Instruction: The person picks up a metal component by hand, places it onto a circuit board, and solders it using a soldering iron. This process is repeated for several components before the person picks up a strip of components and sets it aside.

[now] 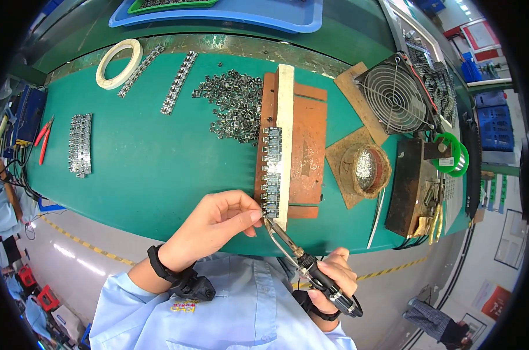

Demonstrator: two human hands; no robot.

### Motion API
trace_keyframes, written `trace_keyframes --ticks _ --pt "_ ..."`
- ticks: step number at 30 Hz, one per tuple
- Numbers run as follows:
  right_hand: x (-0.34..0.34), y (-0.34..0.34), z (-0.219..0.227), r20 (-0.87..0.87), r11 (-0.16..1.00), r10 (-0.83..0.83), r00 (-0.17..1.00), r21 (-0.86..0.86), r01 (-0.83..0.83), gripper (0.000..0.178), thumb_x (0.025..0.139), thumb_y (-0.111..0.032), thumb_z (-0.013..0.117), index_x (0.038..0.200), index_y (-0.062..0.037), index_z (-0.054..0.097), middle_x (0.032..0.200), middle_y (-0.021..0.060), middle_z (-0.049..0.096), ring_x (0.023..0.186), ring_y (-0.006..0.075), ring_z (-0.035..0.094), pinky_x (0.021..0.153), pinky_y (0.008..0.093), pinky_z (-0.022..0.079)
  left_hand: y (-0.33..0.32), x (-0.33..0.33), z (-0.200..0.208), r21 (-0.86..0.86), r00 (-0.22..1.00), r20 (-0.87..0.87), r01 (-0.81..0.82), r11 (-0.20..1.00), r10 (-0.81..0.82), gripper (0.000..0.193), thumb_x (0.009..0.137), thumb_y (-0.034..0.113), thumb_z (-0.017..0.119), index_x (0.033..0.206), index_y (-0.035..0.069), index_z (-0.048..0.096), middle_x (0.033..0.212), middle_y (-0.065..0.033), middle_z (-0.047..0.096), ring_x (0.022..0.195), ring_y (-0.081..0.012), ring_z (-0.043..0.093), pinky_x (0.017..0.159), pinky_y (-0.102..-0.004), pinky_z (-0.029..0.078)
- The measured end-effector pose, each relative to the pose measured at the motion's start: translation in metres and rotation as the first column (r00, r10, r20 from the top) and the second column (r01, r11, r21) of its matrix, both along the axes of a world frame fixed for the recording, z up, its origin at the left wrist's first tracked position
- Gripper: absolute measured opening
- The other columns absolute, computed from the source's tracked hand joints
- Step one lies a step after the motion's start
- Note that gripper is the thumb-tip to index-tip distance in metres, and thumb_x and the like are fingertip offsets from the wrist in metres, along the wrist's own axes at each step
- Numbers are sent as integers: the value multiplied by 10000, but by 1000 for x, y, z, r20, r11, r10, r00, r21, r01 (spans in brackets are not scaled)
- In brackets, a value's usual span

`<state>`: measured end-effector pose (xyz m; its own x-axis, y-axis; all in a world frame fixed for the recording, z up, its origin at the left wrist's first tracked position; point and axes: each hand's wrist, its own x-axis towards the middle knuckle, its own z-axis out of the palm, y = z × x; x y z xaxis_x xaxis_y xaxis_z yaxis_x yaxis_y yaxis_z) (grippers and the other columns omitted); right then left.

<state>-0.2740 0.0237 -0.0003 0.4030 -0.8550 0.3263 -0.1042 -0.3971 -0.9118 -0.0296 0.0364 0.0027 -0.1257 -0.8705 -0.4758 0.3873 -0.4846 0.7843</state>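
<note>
My right hand (pixel 338 273) is wrapped around the black handle of a soldering iron (pixel 318 274), which has a thin metal guide tube beside its shaft. Its tip reaches the near end of a row of small dark electronic parts (pixel 272 166), set along a brown jig (pixel 306 157) with a pale raised bar (pixel 285 105). At that same near end my left hand (pixel 221 220) is closed, thumb and forefinger pinched against the last part. Whatever lies between those fingertips is too small to make out. A heap of small metal clip-like pieces (pixel 232 105) lies left of the jig.
Finished-looking strips (pixel 80 144) of parts, red-handled pliers (pixel 44 140) and a tape roll (pixel 119 64) lie to the left. Rightward are a fan (pixel 396 96), a round pot (pixel 369 169) of shiny metal, a dark box (pixel 405 192) and a green solder spool (pixel 451 154). Blue tray (pixel 264 24) behind.
</note>
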Motion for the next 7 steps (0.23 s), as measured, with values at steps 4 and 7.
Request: trace_keyframes --ticks 4,7 --pt "0 0 3 -30 1000 9 1000 -26 -9 360 617 -232 708 870 14 632 608 45 631 522 184 536 647 311 322 1 -1 0 5 1000 -1 -3 1000 3 153 873 127 539 915 -19 556 836 -44 588 741 -94 553 683 -219 454" --pt "0 0 4 -64 999 12 998 -42 -15 358 630 -242 705 872 12 632 605 38 632 527 185 541 654 308 325 1 -1 0 14 1000 -8 -6 1000 6 154 873 127 539 917 -19 557 838 -45 591 746 -97 557 686 -219 455"
